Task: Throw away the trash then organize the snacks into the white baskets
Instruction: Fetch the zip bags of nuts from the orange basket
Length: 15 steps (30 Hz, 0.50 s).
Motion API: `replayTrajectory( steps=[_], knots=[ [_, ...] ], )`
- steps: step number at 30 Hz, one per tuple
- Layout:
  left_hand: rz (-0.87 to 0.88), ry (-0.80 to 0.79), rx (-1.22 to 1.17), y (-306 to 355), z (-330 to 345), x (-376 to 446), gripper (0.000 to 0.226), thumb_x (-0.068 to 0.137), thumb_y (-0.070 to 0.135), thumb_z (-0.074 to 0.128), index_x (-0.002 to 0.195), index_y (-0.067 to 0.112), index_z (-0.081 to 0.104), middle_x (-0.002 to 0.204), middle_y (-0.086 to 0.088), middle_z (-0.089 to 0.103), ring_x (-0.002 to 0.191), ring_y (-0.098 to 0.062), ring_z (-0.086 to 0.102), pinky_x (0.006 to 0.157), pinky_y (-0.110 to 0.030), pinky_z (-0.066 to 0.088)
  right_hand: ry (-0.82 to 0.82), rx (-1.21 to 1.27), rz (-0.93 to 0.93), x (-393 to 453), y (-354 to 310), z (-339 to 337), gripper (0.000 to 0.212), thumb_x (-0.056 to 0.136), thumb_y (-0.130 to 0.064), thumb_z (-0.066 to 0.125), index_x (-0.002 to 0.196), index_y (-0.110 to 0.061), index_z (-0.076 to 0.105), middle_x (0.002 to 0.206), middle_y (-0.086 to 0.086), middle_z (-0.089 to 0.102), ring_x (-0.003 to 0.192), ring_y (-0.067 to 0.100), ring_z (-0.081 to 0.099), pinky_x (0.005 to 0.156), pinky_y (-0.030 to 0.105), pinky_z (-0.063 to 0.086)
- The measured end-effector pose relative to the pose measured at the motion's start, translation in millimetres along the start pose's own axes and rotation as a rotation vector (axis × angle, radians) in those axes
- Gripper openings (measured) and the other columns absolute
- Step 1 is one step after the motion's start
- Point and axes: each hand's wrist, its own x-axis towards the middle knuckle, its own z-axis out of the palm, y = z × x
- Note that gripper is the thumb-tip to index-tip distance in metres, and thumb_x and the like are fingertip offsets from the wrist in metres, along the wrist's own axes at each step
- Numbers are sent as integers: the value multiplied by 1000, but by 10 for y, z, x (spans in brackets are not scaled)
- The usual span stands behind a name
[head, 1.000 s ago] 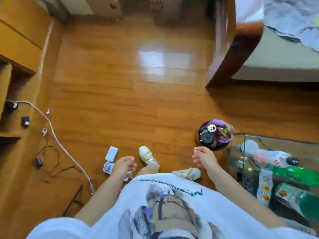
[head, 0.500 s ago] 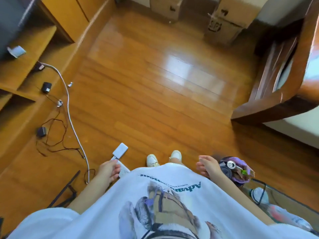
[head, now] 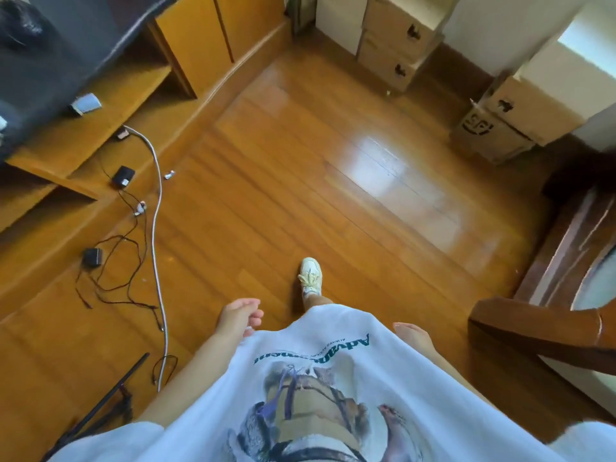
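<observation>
Neither trash, snacks nor white baskets show anywhere here, so which way they lie from either grip can't be told. The left hand [head: 240, 315] hangs loosely curled, holding nothing; the right hand [head: 412, 335] (half hidden by the shirt) looks empty, its fingers unclear. Ahead: bare wooden floor [head: 333, 195], cables [head: 155, 228] left, cardboard boxes [head: 396, 45] beyond.

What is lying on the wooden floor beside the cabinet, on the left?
A grey cable, thin dark wires and a small black adapter lie on the floor. The shirt hides whatever is beneath the person.
</observation>
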Motion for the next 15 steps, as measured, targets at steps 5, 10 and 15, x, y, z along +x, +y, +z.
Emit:
replayTrajectory(
  steps=[5,10,15],
  knots=[
    [-43,111,-168,604,-254,177,29,97,7,44,122,-4,53,73,-6,54,54,-12,51,33,-11,34,-2,-205,-89,214,-1282,396,23,92,-6,46,114,-2,54,65,8,51,49,17,47,51,23,35],
    [-89,242,-435,990,-642,361,30,97,10,44,124,0,53,75,-5,55,58,-12,54,50,-20,41,-122,-471,-217,220,-2363,1186,10,92,-12,48,100,-16,53,66,3,55,52,12,54,58,22,37],
    [-183,346,-578,1148,-1097,655,33,97,15,44,127,3,52,80,-4,58,70,-14,53,63,-25,39,-265,-580,-326,125,-3215,2095,11,93,-14,48,101,-17,55,68,1,57,58,14,53,59,23,40]
  ],
)
